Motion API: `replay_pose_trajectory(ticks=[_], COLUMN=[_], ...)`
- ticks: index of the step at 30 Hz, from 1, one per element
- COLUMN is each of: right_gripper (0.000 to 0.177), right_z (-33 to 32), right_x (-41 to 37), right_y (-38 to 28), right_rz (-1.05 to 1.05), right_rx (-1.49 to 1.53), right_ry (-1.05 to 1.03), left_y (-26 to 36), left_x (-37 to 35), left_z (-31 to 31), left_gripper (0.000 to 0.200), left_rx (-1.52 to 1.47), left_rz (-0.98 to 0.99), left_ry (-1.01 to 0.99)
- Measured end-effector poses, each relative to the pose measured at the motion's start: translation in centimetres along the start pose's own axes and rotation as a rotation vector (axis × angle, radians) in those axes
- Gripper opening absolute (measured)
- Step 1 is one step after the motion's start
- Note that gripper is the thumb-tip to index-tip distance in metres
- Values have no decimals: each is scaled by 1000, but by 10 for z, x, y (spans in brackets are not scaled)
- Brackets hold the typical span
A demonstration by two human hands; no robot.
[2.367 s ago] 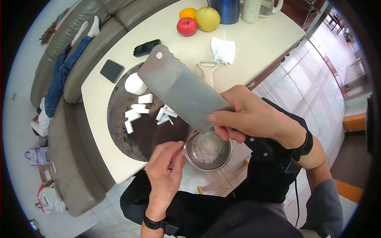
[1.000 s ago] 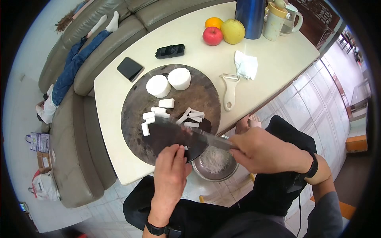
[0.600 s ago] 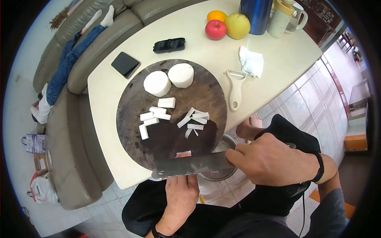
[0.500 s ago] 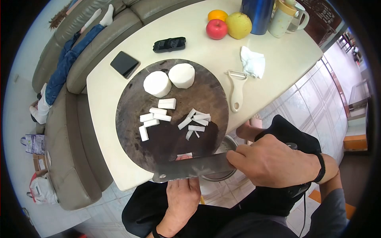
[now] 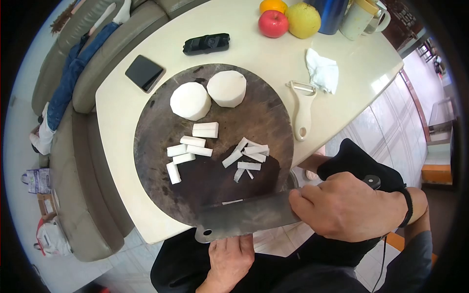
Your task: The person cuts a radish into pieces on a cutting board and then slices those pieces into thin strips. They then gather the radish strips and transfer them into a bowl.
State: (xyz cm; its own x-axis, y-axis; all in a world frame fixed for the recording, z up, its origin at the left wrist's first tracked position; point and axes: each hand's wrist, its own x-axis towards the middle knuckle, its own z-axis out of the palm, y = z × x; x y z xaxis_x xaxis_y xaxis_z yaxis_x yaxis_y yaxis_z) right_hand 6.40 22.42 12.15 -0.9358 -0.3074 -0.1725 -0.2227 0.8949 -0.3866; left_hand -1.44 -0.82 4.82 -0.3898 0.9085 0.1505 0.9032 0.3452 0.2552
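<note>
Cleaver (image 5: 249, 215): gripped in the right hand (image 5: 342, 207), fingers clenched round its handle; from where I stand, the blade reaches leftward across the near edge of the round board (image 5: 152, 161).
White strip (image 5: 232, 201): at the board's near side, showing just past the blade's far edge; long axis nearly parallel to the blade.
Bearing: strip lies beyond the left hand (image 5: 230, 259) and to the left of the right; the left appears nearer.
Left hand: back upward, fingers running behind the blade; whether they grip anything, I cannot tell.
Elsewhere on board: thick white sticks (image 5: 184, 158) left, thin slices (image 5: 249, 166) right, two round chunks (image 5: 190, 101) at the far side.
Obscured: left fingertips, strip's near part, any blade contact; metal rim (image 5: 293, 179) mostly covered.
</note>
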Motion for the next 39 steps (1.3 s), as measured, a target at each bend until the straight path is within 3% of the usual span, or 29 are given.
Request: replay_pose_trajectory(ticks=[10,16,29,31,35,39], right_gripper=[22,22,19,17,22,18], right_z=[-5,-3,-6,-5,5,6], right_x=[26,23,24,31,26,8], right_y=[-4,-4,-6,-12,-13,-9], right_rz=[-67,0,17,15,39,137], right_rx=[90,98,198,160,89,272], right_ry=[-102,-52,-69,-115,-38,-3], left_y=[-3,-1,-2,-3,-5,-12], left_x=[3,8,5,5,10,15], left_z=[0,-4,-2,-4,-6,-21], left_gripper=[40,32,36,18,19,21], left_rx=[-33,-26,-47,-45,-75,-291], left_rz=[26,25,33,10,-2,-149], left_ry=[18,16,1,-8,45,147])
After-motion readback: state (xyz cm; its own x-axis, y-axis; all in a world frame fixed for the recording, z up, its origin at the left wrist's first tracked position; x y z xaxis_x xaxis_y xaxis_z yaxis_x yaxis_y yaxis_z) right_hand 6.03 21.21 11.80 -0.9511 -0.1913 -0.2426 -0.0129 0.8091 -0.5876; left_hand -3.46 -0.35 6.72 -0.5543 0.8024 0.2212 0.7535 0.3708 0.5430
